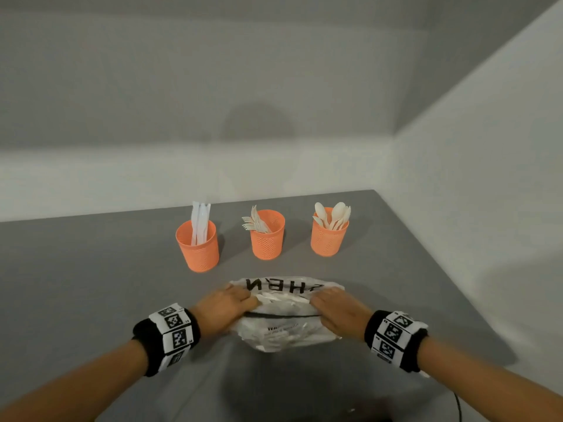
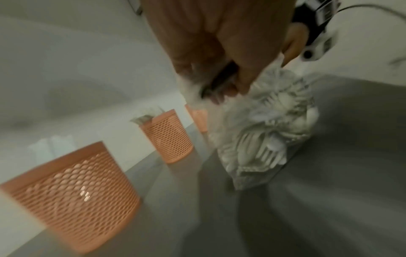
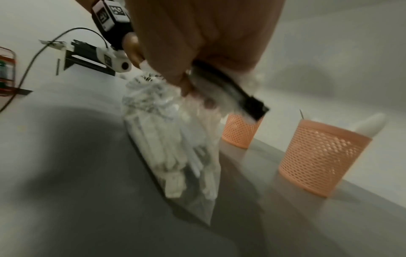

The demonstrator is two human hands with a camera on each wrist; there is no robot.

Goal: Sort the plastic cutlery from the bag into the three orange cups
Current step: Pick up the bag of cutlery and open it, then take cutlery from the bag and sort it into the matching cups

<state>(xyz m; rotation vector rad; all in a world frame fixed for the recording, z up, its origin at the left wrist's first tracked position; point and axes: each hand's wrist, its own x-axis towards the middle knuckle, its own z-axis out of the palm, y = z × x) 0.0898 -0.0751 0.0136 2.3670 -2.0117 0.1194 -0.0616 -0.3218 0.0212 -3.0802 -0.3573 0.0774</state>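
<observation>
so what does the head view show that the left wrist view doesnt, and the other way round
Only the head view shows the right hand on the bag's right end, the knives standing in the left cup, the spoons in the right cup, and black lettering on the bag.

Only the left wrist view shows fork tines pressed against the clear plastic, and the black strip in the left hand's grip.

Both show the left hand holding the bag, the orange cups and the grey table.

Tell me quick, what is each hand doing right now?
Left hand: fingers curled on the left end of the plastic bag.
Right hand: fingers curled on the bag's right end.
</observation>
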